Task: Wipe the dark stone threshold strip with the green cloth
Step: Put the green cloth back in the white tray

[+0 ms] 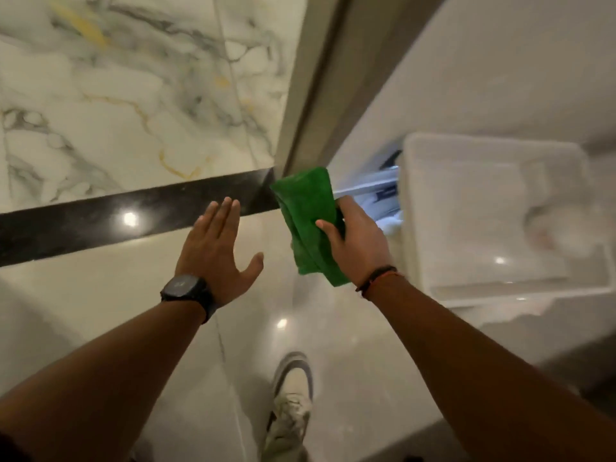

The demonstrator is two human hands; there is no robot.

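Note:
A dark polished stone threshold strip runs across the floor from the left edge to the door frame, between veined marble and plain pale tiles. My right hand grips a folded green cloth, held up in the air beside the strip's right end. The cloth hangs apart from the stone. My left hand is spread flat with fingers apart, hovering over the pale tile just in front of the strip and holding nothing. A black watch sits on that wrist.
A beige door frame rises at the strip's right end. A white plastic tub stands on the floor at the right, with blue-white packaging beside it. My shoe is on the pale tile below.

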